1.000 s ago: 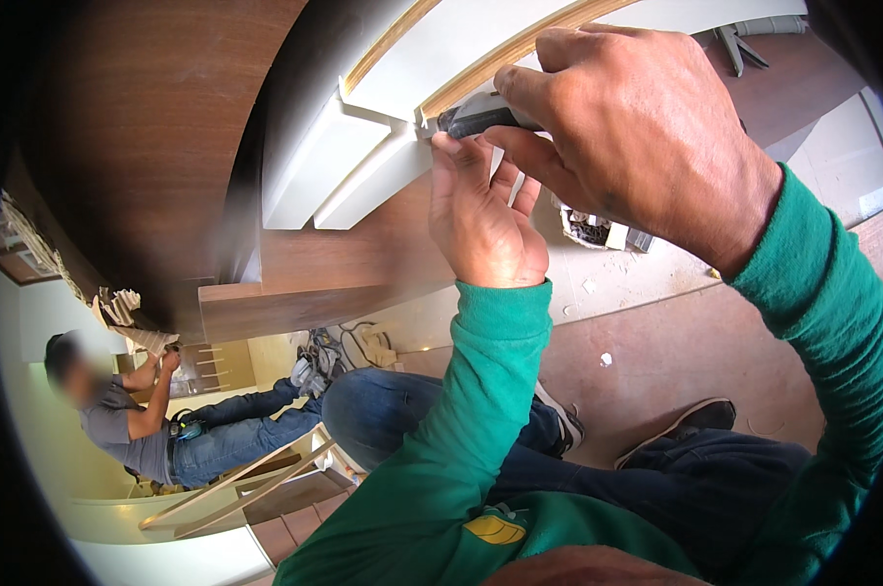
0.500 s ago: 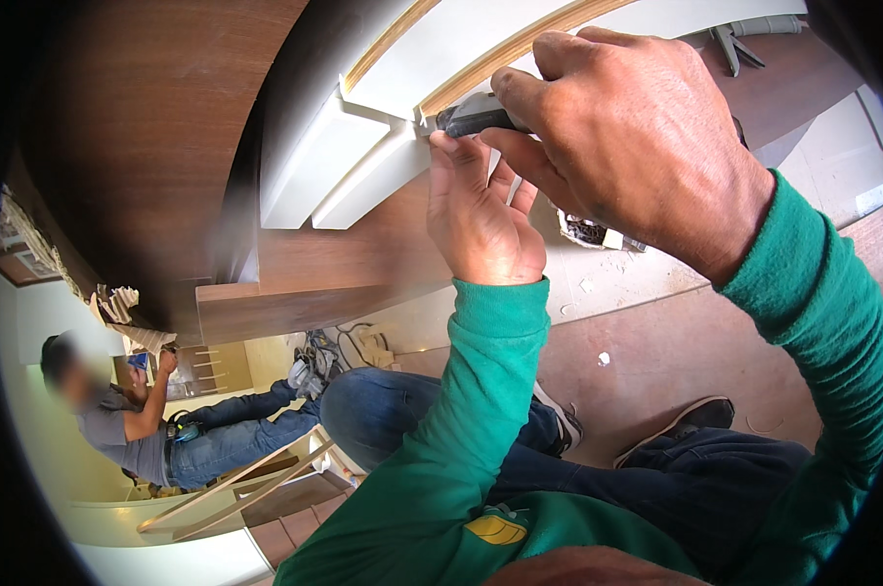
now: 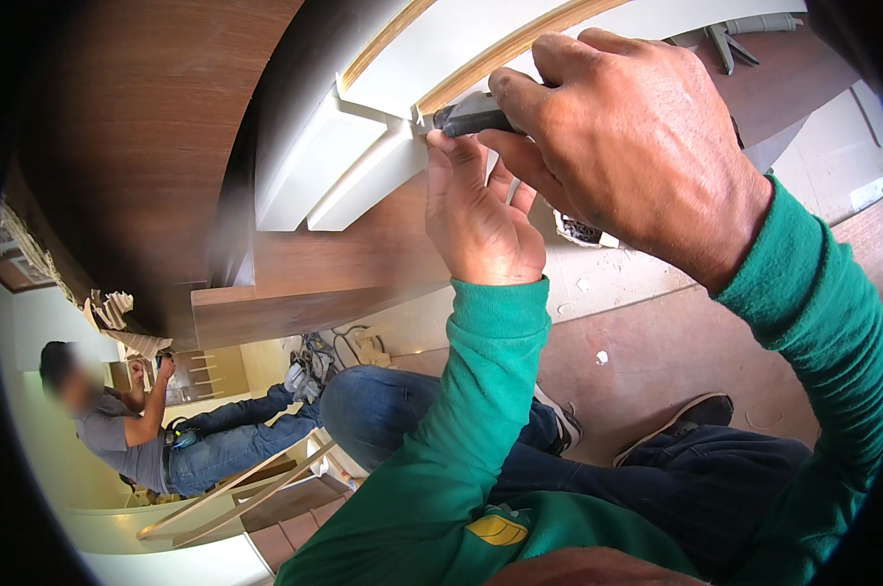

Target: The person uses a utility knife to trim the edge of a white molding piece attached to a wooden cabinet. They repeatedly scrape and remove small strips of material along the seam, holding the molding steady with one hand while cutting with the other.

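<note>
My right hand (image 3: pixel 627 156) is closed on a black hand tool (image 3: pixel 474 120) with a metal front end, held at the corner of a white board (image 3: pixel 373 68) with a raw wood edge strip (image 3: pixel 510 44). My left hand (image 3: pixel 481 215) is below it, fingers curled up, thumb and fingertips against the tool's front end. Two short white pieces (image 3: pixel 354 176) extend down-left from that corner, over a brown wood panel (image 3: pixel 324 264). The exact tip of the tool is hard to make out.
A co-worker (image 3: pixel 119 430) stands at the left with hands raised, near cords and gear (image 3: pixel 334 352) and leaning wood strips (image 3: pixel 207 508). A grey caulking gun (image 3: pixel 730 49) lies top right. A small box (image 3: pixel 578 227) and scraps are behind my hands. My knees and shoes are below.
My hands and the tool stay at the same corner, with only slight shifts in the view. The co-worker's hands have moved a little, and the blue item seen there earlier is less visible.
</note>
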